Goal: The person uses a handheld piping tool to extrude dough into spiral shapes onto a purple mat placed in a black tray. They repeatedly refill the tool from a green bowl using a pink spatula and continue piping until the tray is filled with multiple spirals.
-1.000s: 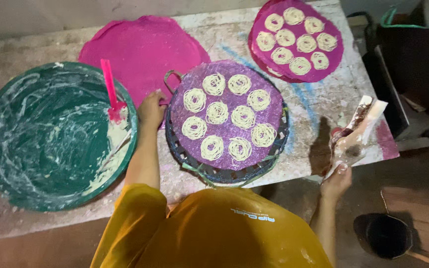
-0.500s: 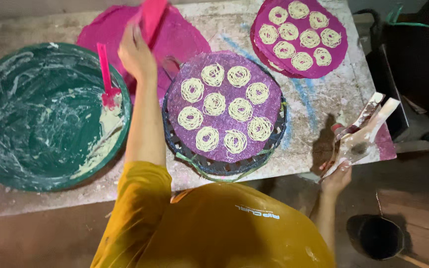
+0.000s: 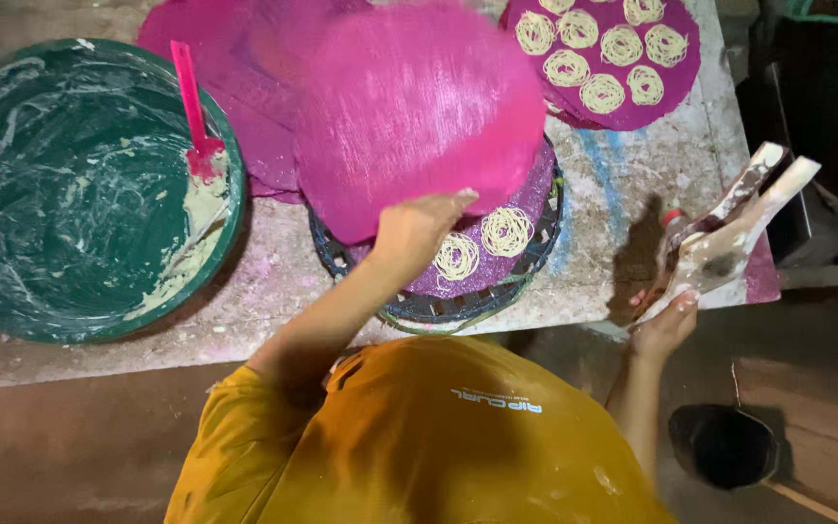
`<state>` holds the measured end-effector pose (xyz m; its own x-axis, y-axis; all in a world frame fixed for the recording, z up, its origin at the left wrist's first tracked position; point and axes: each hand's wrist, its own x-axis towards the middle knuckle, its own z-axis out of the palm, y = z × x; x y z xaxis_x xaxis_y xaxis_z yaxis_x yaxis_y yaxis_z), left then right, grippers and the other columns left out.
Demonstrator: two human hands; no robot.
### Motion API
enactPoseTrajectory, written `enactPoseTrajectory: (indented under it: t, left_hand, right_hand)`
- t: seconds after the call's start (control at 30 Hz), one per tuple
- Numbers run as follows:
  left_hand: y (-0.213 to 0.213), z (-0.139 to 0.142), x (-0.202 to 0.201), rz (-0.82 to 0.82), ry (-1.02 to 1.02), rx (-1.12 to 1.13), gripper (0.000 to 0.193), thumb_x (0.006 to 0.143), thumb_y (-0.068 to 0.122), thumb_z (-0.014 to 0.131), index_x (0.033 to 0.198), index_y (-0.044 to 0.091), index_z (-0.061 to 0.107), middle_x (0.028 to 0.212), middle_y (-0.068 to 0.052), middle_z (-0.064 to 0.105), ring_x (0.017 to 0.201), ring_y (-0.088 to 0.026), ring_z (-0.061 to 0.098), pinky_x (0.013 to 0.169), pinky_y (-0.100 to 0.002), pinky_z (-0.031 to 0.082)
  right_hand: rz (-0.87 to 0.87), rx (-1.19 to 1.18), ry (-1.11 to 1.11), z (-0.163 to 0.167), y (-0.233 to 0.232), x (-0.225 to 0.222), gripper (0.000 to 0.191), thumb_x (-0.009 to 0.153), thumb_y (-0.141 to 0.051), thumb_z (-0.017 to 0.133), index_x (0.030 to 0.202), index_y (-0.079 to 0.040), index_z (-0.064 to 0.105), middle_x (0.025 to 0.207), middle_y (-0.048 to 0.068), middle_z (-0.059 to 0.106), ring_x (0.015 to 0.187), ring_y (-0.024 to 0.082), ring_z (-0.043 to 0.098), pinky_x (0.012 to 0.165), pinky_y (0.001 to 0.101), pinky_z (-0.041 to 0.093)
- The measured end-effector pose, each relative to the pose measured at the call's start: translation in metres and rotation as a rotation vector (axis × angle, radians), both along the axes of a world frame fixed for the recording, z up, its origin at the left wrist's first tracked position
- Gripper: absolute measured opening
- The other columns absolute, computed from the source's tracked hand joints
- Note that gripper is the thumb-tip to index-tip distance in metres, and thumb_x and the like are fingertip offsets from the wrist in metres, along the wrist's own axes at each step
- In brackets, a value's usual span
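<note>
A large green basin, smeared inside with pale batter, sits at the left of a dusty bench, with a pink spatula standing in the batter heaped at its right wall. Just right of the basin, a stack of magenta mats lies at the far side of the bench.

At centre, the person's left hand has its fingers closed on the near edge of a round pink mat, blurred by motion and held raised over a dark woven tray. That tray carries a purple mat bearing coiled noodle spirals, of which only 2 show clearly past the lifted mat.

At far right, another magenta mat holds at least 6 more noodle coils. At the bench's near right corner, the person's right hand grips a batter-caked noodle press with its 2 handles slanting up and to the right; the fingers wrap its lower end, though how tightly cannot be told.

The person wears a mustard-yellow shirt. A dark bucket stands on the floor at near right.
</note>
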<state>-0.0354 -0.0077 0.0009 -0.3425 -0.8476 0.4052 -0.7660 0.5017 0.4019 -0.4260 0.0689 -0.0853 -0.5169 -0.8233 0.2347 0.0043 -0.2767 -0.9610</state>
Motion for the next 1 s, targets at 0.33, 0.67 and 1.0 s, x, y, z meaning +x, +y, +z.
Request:
enactPoseTrajectory:
  t: [0.33,0.67,1.0]
  left_hand:
    - [0.043,-0.065,-0.023,-0.106,0.070,0.119,0.034,0.103,0.027,0.059,0.135,0.018,0.064,0.131,-0.006,0.070,0.116,-0.025,0.071,0.094,-0.039,0.058]
    - [-0.028,0.017,0.035,-0.387,1.810,0.999,0.092,0.100,0.072,0.038,0.166,0.008,0.028,0.170,-0.012,0.030,0.158,-0.024,0.030,0.132,-0.043,0.021]
    - [-0.034,0.011,0.086,-0.532,2.453,0.553,0.052,0.099,0.065,0.044,0.084,0.016,0.052,0.072,0.002,0.049,0.072,-0.017,0.051,0.084,-0.040,0.046]
  right_hand:
    - [0.043,0.041,0.061,0.009,0.009,0.019,0.053,0.114,-0.052,0.039,0.117,-0.002,0.057,0.092,0.009,0.062,0.077,0.018,0.060,0.069,0.0328,0.051]
    - [0.877,0.767,0.464,0.101,-0.030,0.093,0.061,0.102,-0.052,0.033,0.102,-0.004,0.070,0.078,0.009,0.071,0.066,0.017,0.065,0.058,0.0320,0.050]
    - [1.106,0.796,0.959,0.182,-0.090,0.216,0.067,0.105,-0.058,0.035,0.090,0.000,0.066,0.068,0.008,0.064,0.063,0.020,0.062,0.062,0.0384,0.051]
